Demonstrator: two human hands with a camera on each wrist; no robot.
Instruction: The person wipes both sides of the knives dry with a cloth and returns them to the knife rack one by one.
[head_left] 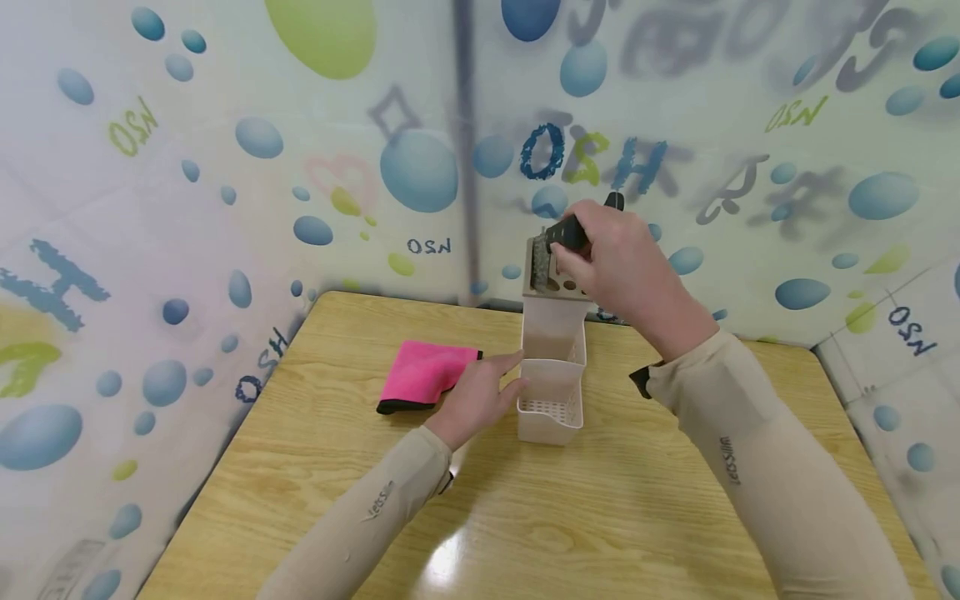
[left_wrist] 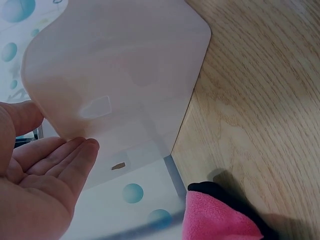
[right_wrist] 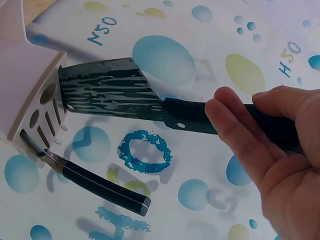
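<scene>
My right hand (head_left: 618,262) grips the black handle (right_wrist: 190,115) of a broad-bladed kitchen knife (right_wrist: 107,90). The tip end of its blade sits in a slot at the top of a pale plastic knife holder (head_left: 551,429). Lower on that slotted top, a second, smaller black-handled knife (right_wrist: 105,189) stands in another slot; in the head view my right hand hides it. My left hand (head_left: 480,396) touches the holder's left side with fingers nearly straight, fingertips and thumb at the wall's edge in the left wrist view.
A folded pink cloth (head_left: 423,372) with black edging lies on the wooden table (head_left: 300,500), left of the holder and beside my left hand. Patterned wall sheeting (head_left: 420,167) rises close behind the holder and along both sides of the table.
</scene>
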